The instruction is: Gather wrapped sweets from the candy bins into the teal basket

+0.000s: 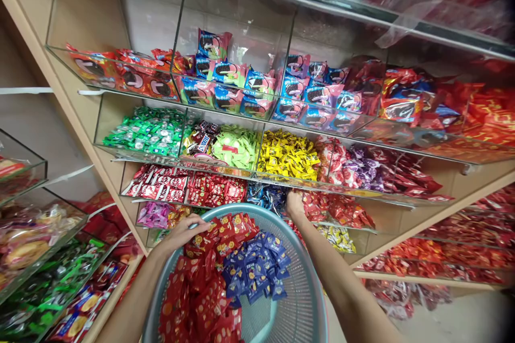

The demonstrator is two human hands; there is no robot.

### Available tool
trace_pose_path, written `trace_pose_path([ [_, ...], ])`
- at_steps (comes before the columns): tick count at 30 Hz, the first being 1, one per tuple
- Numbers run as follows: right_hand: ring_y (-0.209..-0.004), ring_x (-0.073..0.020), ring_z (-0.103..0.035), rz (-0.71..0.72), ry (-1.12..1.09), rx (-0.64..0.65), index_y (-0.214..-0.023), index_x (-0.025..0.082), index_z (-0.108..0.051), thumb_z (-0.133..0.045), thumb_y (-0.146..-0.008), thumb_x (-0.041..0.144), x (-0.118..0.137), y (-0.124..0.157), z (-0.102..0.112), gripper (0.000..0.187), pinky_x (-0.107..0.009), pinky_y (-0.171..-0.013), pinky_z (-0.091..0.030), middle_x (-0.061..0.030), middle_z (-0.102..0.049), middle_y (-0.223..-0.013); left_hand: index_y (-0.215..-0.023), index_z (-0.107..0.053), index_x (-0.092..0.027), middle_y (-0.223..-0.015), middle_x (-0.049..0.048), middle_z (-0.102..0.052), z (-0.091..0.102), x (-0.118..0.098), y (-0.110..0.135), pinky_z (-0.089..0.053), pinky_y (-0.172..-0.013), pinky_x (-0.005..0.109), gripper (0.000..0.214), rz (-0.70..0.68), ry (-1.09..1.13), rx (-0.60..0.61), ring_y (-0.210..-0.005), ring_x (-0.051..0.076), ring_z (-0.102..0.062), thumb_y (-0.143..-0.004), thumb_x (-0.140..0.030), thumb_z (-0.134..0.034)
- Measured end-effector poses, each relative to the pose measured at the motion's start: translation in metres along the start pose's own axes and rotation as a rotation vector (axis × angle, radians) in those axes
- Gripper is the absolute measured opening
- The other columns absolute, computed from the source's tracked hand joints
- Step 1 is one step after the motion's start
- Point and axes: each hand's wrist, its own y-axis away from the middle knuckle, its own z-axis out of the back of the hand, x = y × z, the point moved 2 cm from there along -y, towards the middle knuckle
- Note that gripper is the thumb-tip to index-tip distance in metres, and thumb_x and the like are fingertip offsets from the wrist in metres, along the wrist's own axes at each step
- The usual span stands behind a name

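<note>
A round pale-green plastic basket [300, 300] sits close below me. It holds a heap of red candy packets [201, 289] and a smaller pile of blue candy packets [257, 268]. My left hand [185, 231] grips the basket's far-left rim, fingers curled over it and touching the red packets. My right hand [295, 204] reaches forward into a clear shelf bin of red wrapped sweets [333, 209], beside blue wrapped sweets [265, 195]. Its fingers are buried among the wrappers, so I cannot see what they hold.
Clear acrylic bins fill a wooden shelf unit [80, 134]: cookie packs [249, 86] on top, green [148, 131], yellow [287, 155] and purple sweets [362, 163] below. More bins [36, 246] stand at the left and red packets [442, 257] at the right.
</note>
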Motion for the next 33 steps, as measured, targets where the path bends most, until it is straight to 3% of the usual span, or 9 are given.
trace_pose_path([
  [5, -0.072, -0.0194, -0.057, 0.061, 0.027, -0.115, -0.103, 0.005, -0.046, -0.032, -0.075, 0.001, -0.005, 0.021, 0.005, 0.032, -0.026, -0.06, -0.038, -0.0169, -0.06, -0.079, -0.069, -0.063, -0.021, -0.082, -0.0011, -0.057, 0.001, -0.003, 0.001, -0.035, -0.077, 0.025, 0.034, 0.027, 0.0, -0.024, -0.082, 0.016, -0.051, -0.068, -0.051, -0.048],
  [10, -0.053, -0.0126, -0.049, 0.327, -0.19, -0.242, -0.092, 0.011, -0.047, -0.03, -0.082, 0.022, -0.007, 0.074, 0.018, 0.023, -0.023, -0.052, -0.034, -0.0039, -0.056, -0.061, -0.068, -0.062, -0.019, -0.08, -0.0003, -0.057, 0.002, -0.009, 0.004, -0.034, -0.078, 0.024, 0.036, 0.024, 0.036, 0.001, -0.08, 0.015, -0.051, -0.072, -0.049, -0.043],
  [13, -0.054, -0.011, -0.048, 0.474, -0.376, -0.267, -0.09, 0.014, -0.047, -0.025, -0.084, 0.028, 0.008, 0.109, 0.023, 0.026, -0.021, -0.054, -0.035, -0.0025, -0.055, -0.066, -0.065, -0.06, -0.019, -0.077, -0.0006, -0.056, 0.002, -0.009, 0.005, -0.035, -0.077, 0.024, 0.035, 0.02, 0.037, -0.007, -0.079, 0.015, -0.051, -0.073, -0.047, -0.042],
  [17, -0.065, -0.0113, -0.05, 0.714, -0.484, -0.215, -0.09, 0.017, -0.048, -0.028, -0.085, 0.024, 0.047, 0.141, 0.014, 0.022, -0.022, -0.061, -0.038, -0.0031, -0.054, -0.077, -0.066, -0.059, -0.019, -0.076, -0.0012, -0.056, 0.002, -0.008, 0.005, -0.034, -0.078, 0.024, 0.034, 0.017, 0.058, -0.01, -0.08, 0.015, -0.051, -0.074, -0.046, -0.041],
  [24, -0.066, -0.0108, -0.049, 0.943, -0.326, -0.15, -0.096, 0.017, -0.046, -0.03, -0.084, 0.014, 0.107, 0.156, -0.003, 0.02, -0.021, -0.058, -0.039, -0.0031, -0.052, -0.082, -0.074, -0.061, -0.019, -0.083, -0.0004, -0.058, 0.003, -0.012, 0.008, -0.033, -0.081, 0.026, 0.034, 0.047, 0.126, -0.036, -0.085, 0.017, -0.051, -0.075, -0.047, -0.04],
  [28, -0.066, -0.0117, -0.05, 0.948, -0.217, -0.146, -0.096, 0.016, -0.047, -0.032, -0.083, 0.013, 0.126, 0.156, -0.004, 0.02, -0.021, -0.057, -0.039, -0.0037, -0.052, -0.08, -0.07, -0.061, -0.017, -0.081, 0.0008, -0.057, 0.002, -0.008, 0.007, -0.034, -0.079, 0.025, 0.033, 0.007, 0.142, -0.015, -0.083, 0.016, -0.05, -0.074, -0.045, -0.044],
  [33, -0.068, -0.0121, -0.052, 0.935, -0.186, -0.122, -0.098, 0.017, -0.046, -0.032, -0.083, 0.012, 0.14, 0.156, -0.009, 0.021, -0.022, -0.057, -0.04, -0.0045, -0.053, -0.085, -0.073, -0.062, -0.016, -0.083, 0.0011, -0.054, -0.001, 0.004, 0.005, -0.036, -0.073, 0.023, 0.032, 0.056, 0.256, -0.033, -0.08, 0.015, -0.049, -0.073, -0.044, -0.046],
])
